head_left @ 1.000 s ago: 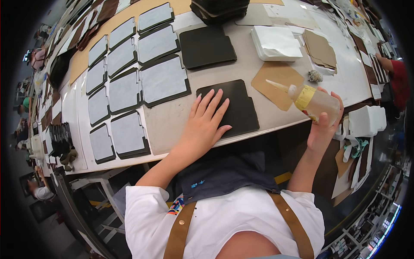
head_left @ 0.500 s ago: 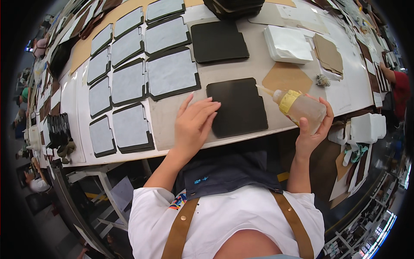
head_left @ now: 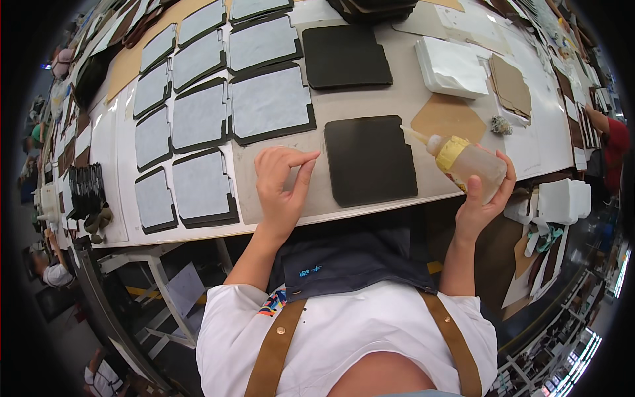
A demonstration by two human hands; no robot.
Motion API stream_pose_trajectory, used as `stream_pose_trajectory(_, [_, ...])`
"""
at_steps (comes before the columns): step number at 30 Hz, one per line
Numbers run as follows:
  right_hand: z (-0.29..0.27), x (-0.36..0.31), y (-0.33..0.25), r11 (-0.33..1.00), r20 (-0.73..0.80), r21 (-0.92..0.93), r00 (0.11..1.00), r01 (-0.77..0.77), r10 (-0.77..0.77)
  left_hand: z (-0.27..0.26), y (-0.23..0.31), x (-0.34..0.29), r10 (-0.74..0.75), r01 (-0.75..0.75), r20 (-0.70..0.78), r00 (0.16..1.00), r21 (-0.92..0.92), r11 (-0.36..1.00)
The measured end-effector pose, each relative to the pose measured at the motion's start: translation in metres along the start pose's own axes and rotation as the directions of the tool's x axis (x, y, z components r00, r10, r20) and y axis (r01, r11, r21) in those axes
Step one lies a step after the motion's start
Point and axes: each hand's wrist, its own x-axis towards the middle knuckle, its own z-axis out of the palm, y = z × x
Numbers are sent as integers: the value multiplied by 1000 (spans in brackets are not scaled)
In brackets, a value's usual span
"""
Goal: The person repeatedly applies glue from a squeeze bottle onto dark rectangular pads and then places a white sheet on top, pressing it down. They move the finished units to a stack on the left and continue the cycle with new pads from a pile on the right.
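Note:
My right hand (head_left: 481,205) grips a translucent squeeze bottle (head_left: 486,171) with yellow wrapping near its neck. The bottle is tilted, its narrow nozzle pointing left over the right edge of a black panel (head_left: 370,162). This flat panel lies near the table's front edge and has a stepped right side. To its left, my left hand (head_left: 281,188) is raised with thumb and index fingertips drawn together in a pinch; I see nothing between them. A second black panel (head_left: 347,58) lies farther back.
Rows of black-edged pieces with pale grey sheets (head_left: 271,102) cover the table's left side. A white stack (head_left: 450,68), brown card pieces (head_left: 510,86) and a tan sheet (head_left: 448,119) lie right. Dark stacked pieces (head_left: 374,8) stand behind. Another person in red (head_left: 615,149) is at far right.
My left hand has drawn back left, off the near black panel, and its spread fingers have closed into a pinch. The bottle has shifted slightly right in the view.

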Motion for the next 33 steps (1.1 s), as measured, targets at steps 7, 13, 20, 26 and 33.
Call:
stream_pose_trajectory(7, [1,-1,0,1000,-18,21,1000,-3,3,3,-1,1,-7,6,-30,1000,-12,1000])
stream_pose_trajectory(13, [0,-3,2,1000,-31,25,999,-11,12,3,-2,1,-23,23,-23,999,-17,1000])
stream_pose_trajectory(20, [1,-5,1,1000,-25,6,1000,-6,6,2,-2,1,-18,18,-15,1000,-12,1000])
stream_pose_trajectory(26, [3,-5,-1,1000,-20,-24,1000,18,-18,1,-2,2,-27,27,-1,1000,-14,1000])
stream_pose_trajectory(33, [2,-6,1,998,-6,-43,999,44,-44,2,-2,1,-29,29,14,999,-16,999])
